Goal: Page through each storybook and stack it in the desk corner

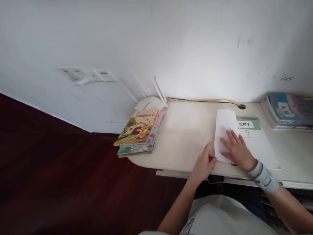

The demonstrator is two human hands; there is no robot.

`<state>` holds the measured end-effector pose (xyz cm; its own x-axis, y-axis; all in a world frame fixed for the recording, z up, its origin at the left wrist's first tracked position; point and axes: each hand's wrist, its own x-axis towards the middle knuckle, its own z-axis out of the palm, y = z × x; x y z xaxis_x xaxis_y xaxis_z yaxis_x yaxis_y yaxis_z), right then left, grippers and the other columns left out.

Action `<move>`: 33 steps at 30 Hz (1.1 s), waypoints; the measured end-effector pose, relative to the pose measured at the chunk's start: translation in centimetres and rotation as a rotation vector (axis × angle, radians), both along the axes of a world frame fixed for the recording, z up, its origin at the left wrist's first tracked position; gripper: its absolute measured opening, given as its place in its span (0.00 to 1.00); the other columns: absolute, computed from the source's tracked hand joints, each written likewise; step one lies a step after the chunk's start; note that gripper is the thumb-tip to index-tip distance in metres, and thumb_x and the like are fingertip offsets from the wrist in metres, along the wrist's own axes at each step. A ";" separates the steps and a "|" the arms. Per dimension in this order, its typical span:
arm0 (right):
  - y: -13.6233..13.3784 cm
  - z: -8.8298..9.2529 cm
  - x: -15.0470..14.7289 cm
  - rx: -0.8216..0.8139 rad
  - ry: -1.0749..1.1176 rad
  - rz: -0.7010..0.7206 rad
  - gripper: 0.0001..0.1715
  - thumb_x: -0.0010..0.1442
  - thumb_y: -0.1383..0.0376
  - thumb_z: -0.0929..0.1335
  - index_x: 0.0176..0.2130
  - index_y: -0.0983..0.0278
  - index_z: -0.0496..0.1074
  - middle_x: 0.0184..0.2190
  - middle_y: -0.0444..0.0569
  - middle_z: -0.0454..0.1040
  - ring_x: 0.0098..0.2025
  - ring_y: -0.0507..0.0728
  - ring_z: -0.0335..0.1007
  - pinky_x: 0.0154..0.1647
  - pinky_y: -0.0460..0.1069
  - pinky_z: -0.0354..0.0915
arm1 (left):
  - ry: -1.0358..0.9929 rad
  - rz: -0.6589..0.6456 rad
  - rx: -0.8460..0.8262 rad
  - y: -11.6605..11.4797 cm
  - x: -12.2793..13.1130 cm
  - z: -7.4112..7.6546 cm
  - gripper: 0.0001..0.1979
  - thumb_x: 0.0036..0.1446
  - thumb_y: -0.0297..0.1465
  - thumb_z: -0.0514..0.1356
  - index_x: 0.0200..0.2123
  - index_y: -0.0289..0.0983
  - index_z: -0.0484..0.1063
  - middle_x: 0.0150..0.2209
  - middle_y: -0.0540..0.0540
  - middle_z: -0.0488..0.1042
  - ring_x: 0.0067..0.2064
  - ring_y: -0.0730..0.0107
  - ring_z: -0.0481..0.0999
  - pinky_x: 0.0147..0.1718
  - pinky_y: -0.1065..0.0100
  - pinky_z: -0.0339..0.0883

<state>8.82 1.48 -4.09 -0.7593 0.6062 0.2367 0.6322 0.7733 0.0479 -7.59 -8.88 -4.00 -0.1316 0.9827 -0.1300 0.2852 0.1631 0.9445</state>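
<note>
A white sheet of paper lies folded over the left part of a white book with a green header on the pale desk. My right hand rests flat on the sheet, fingers spread, with a grey wrist band on the forearm. My left hand pinches the sheet's lower left edge between thumb and fingers.
A stack of picture books sits at the desk's left corner, overhanging slightly. Behind it stands a white router with antennas. More books are piled at the right. A yellow cable runs along the wall. Dark red floor lies left.
</note>
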 end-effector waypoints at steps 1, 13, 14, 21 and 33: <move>0.0 -0.2 -0.1 0.005 0.005 -0.005 0.30 0.60 0.54 0.65 0.58 0.63 0.64 0.65 0.64 0.48 0.66 0.70 0.42 0.59 0.66 0.49 | 0.060 -0.002 -0.001 -0.3 -0.3 0.0 0.31 0.54 0.27 0.54 0.62 0.40 0.51 0.30 0.53 0.68 0.28 0.74 0.69 0.31 0.70 0.68; -1.0 0.4 -1.2 -0.013 0.015 -0.089 0.27 0.62 0.57 0.63 0.58 0.63 0.64 0.64 0.66 0.50 0.66 0.70 0.43 0.57 0.68 0.50 | 0.967 0.059 0.131 0.0 -2.8 -2.3 0.28 0.59 0.38 0.54 0.58 0.28 0.58 0.61 0.30 0.58 0.64 0.48 0.53 0.59 0.47 0.50; -1.1 0.5 -1.4 -0.018 0.016 -0.096 0.27 0.62 0.57 0.63 0.58 0.63 0.64 0.64 0.66 0.50 0.66 0.70 0.43 0.57 0.68 0.50 | 0.995 0.043 0.111 0.1 -2.9 -2.5 0.28 0.60 0.39 0.53 0.58 0.27 0.59 0.61 0.30 0.58 0.64 0.49 0.54 0.60 0.47 0.49; -1.5 0.2 -2.1 -0.024 0.050 -0.106 0.28 0.60 0.56 0.63 0.58 0.63 0.63 0.64 0.64 0.50 0.66 0.69 0.43 0.59 0.69 0.45 | 0.986 0.061 0.191 0.1 -3.3 -3.1 0.21 0.63 0.35 0.49 0.55 0.32 0.65 0.59 0.35 0.65 0.60 0.58 0.63 0.57 0.53 0.57; -1.5 0.1 -2.4 -0.023 0.046 -0.127 0.28 0.60 0.55 0.64 0.57 0.64 0.65 0.64 0.63 0.52 0.65 0.69 0.44 0.59 0.68 0.46 | 0.919 0.169 0.196 0.5 -3.1 -1.2 0.08 0.59 0.29 0.54 0.31 0.36 0.72 0.36 0.43 0.75 0.40 0.61 0.72 0.41 0.59 0.66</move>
